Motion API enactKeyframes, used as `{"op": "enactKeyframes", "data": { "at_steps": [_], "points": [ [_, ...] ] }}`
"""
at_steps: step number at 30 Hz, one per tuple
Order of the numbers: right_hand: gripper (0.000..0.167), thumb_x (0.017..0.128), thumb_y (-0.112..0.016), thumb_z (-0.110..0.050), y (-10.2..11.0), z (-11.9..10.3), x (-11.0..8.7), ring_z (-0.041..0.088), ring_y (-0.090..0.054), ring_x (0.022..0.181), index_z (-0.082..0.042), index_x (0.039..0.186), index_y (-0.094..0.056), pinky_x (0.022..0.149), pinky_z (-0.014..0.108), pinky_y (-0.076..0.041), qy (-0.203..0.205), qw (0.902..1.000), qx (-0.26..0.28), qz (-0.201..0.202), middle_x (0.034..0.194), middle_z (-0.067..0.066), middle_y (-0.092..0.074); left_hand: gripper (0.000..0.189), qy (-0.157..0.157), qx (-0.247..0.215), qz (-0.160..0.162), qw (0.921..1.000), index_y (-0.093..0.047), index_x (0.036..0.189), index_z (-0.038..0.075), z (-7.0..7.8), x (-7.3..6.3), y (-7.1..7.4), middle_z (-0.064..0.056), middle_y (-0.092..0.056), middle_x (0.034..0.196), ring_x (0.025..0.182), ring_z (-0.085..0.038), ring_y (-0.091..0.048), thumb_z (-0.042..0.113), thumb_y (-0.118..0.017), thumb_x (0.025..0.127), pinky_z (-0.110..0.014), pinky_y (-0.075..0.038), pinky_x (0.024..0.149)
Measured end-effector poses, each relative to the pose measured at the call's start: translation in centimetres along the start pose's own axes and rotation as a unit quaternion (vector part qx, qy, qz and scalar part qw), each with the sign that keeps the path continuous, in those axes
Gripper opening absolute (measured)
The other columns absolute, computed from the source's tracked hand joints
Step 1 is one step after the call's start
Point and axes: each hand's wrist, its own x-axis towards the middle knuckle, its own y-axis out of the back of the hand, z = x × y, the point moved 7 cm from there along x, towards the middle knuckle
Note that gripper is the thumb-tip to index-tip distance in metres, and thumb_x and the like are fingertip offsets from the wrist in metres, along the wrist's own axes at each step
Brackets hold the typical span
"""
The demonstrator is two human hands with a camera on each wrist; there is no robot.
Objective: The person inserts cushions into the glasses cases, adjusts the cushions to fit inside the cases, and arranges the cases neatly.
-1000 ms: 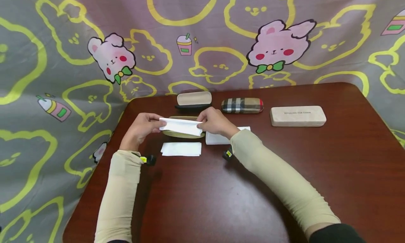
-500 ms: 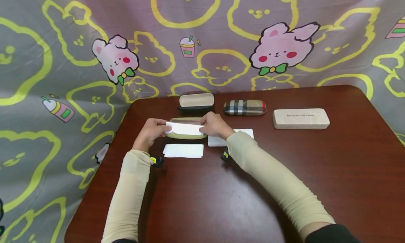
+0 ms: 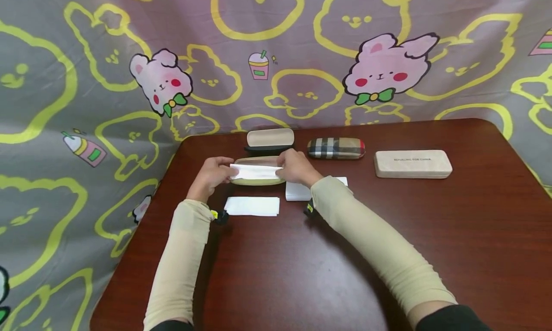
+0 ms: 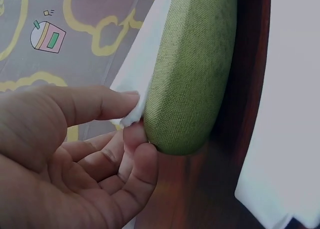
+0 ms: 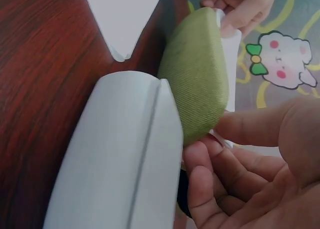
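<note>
A folded white cloth is stretched level between my hands, over the opening of an open green glasses case. My left hand pinches the cloth's left end between thumb and fingers, right at the case's rounded end. At the other end, my right hand pinches a corner of the cloth, its fingertips against the green fabric. In the left wrist view the cloth runs along the case's rim. The case's inside is mostly hidden behind the cloth.
A second folded white cloth lies in front of the case, and another lies partly under my right wrist. Behind are an open dark case with a beige lining, a plaid case and a cream case.
The cloth has gone from slanted to level and come down closer over the green case's opening, both hands moving with it. The head view has shifted slightly.
</note>
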Motion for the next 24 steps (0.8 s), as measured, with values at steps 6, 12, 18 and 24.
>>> {"op": "enactKeyframes", "data": {
  "at_steps": [6, 12, 18, 24],
  "points": [
    [0.041, 0.093, -0.070, -0.012, 0.4, -0.7, -0.8, 0.030, -0.061, 0.116, 0.001, 0.131, -0.063, 0.094, 0.042, -0.050, 0.014, 0.9999, -0.004, -0.005, 0.123, 0.017, -0.066, 0.050, -0.014, 0.010, -0.001, 0.9998, -0.055, 0.136, -0.004, -0.1, -0.5, -0.1, -0.012, -0.070, 0.092, 0.076, -0.022, -0.061, 0.007, -0.073, 0.091, -0.049, -0.051, 0.088],
    [0.033, 0.094, -0.068, -0.012, -0.1, -1.2, -1.1, 0.028, -0.062, 0.109, -0.002, 0.125, -0.067, 0.091, 0.041, -0.051, 0.028, 0.9993, -0.021, -0.009, 0.116, 0.014, -0.068, 0.048, -0.029, 0.033, 0.037, 0.9983, -0.055, 0.132, 0.000, -0.4, -1.3, -0.1, -0.017, -0.069, 0.094, 0.077, -0.026, -0.061, 0.005, -0.076, 0.089, -0.048, -0.052, 0.081],
    [0.012, 0.092, -0.070, -0.012, -0.6, -1.1, -1.4, 0.024, -0.060, 0.090, -0.005, 0.102, -0.072, 0.081, 0.038, -0.050, 0.042, 0.9967, -0.069, 0.005, 0.098, 0.006, -0.069, 0.050, -0.043, 0.076, 0.057, 0.9946, -0.052, 0.129, 0.005, -1.3, -1.9, -0.4, -0.017, -0.069, 0.095, 0.077, -0.030, -0.065, 0.006, -0.078, 0.087, -0.042, -0.053, 0.072],
    [0.017, 0.092, -0.068, -0.007, -1.2, -1.7, -1.8, 0.017, -0.042, 0.061, -0.009, 0.077, -0.062, 0.060, 0.034, -0.039, 0.075, 0.9906, -0.114, 0.013, 0.063, -0.001, -0.049, 0.054, -0.053, 0.122, 0.082, 0.9878, -0.053, 0.125, 0.005, -1.6, -2.1, -0.3, -0.016, -0.067, 0.093, 0.076, -0.030, -0.066, 0.009, -0.085, 0.080, -0.039, -0.052, 0.068]
  ]
}}
